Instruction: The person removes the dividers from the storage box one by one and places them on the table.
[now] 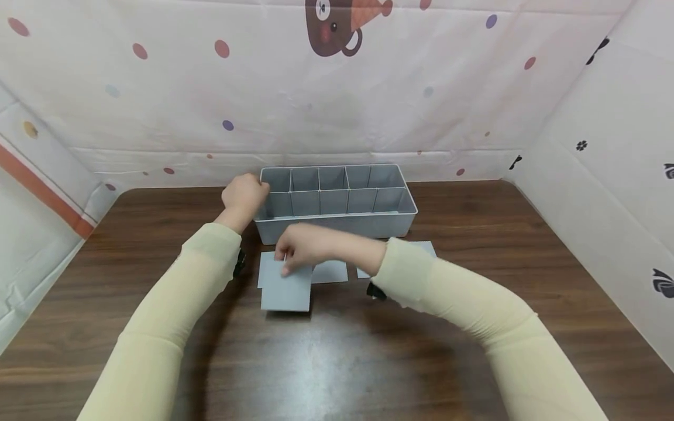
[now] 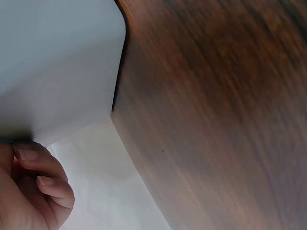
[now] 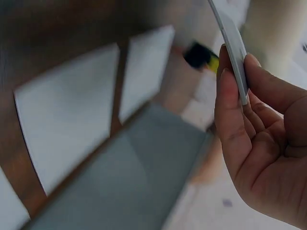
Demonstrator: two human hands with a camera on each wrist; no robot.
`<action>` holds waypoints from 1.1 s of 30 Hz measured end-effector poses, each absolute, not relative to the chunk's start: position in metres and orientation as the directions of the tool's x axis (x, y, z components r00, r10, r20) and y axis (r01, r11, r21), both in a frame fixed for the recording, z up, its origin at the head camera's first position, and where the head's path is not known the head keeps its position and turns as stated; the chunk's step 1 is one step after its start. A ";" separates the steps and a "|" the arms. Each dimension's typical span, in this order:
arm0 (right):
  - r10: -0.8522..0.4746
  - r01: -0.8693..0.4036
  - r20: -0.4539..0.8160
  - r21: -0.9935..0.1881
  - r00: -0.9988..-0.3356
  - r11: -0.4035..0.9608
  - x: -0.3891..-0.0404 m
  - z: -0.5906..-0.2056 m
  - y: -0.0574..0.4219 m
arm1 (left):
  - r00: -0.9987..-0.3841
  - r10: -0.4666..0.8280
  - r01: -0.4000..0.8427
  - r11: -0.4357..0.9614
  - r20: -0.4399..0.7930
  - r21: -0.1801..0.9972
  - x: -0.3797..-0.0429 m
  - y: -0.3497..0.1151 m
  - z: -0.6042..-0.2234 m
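A grey storage box [image 1: 337, 227] with several upright dividers stands toward the back of the table. My left hand [image 1: 245, 197] holds the rim at its left end; in the left wrist view the curled fingers [image 2: 50, 188] are right at the edge of the box wall [image 2: 62, 72]. My right hand [image 1: 308, 244] is in front of the box, pinching a thin grey square panel [image 1: 286, 289] between thumb and fingers. The right wrist view shows this panel [image 3: 235, 50] edge-on in the pinch.
More flat grey panels [image 1: 330, 272] lie in a row on the wooden table [image 1: 337, 362] before the box, partly hidden by the right hand and forearm. Behind the table hangs a white sheet [image 1: 274, 76] with coloured dots, and another patterned sheet [image 1: 605, 193] stands at the right.
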State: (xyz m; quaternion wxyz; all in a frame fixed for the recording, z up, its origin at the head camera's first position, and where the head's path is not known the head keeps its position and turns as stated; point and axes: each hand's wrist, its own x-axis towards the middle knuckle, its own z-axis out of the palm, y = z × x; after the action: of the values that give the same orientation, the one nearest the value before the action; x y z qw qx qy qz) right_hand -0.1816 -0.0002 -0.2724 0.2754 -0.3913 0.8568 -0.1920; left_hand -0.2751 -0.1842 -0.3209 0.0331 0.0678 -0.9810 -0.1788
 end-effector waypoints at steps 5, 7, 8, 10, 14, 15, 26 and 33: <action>-0.782 -0.528 -0.384 -0.583 -0.492 0.618 -0.172 -0.297 -0.017 | -0.988 -0.148 -0.122 0.924 0.046 0.363 -0.275 -0.185 -0.322; -0.783 -0.503 -0.398 -0.606 -0.479 0.616 -0.169 -0.303 -0.021 | -0.987 -0.154 -0.126 0.922 0.049 0.365 -0.276 -0.185 -0.322; -0.783 -0.492 -0.402 -0.617 -0.474 0.614 -0.168 -0.306 -0.022 | -0.986 -0.157 -0.127 0.922 0.051 0.364 -0.276 -0.185 -0.321; -0.788 -0.491 -0.399 -0.623 -0.469 0.609 -0.166 -0.310 -0.024 | -0.986 -0.156 -0.126 0.924 0.055 0.361 -0.277 -0.185 -0.321; -0.785 -0.497 -0.401 -0.615 -0.471 0.612 -0.165 -0.317 -0.024 | -0.985 -0.165 -0.135 0.922 0.053 0.363 -0.277 -0.185 -0.322; -0.784 -0.503 -0.404 -0.608 -0.471 0.615 -0.164 -0.318 -0.023 | -0.985 -0.165 -0.137 0.922 0.047 0.363 -0.277 -0.185 -0.322; -0.785 -0.614 -0.401 -0.489 -0.473 0.620 -0.156 -0.331 -0.020 | -0.986 -0.169 -0.151 0.917 0.017 0.369 -0.277 -0.180 -0.323; -0.792 -0.709 -0.363 -0.362 -0.490 0.605 -0.147 -0.330 -0.026 | -0.986 -0.166 -0.145 0.920 0.027 0.365 -0.277 -0.183 -0.323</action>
State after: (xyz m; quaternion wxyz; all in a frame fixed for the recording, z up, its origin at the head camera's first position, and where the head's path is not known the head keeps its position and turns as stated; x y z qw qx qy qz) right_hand -0.1467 -0.0259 -0.3304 0.2532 -0.4369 0.8592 -0.0822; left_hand -0.2767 -0.1830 -0.3227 0.0285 0.0792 -0.9793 -0.1840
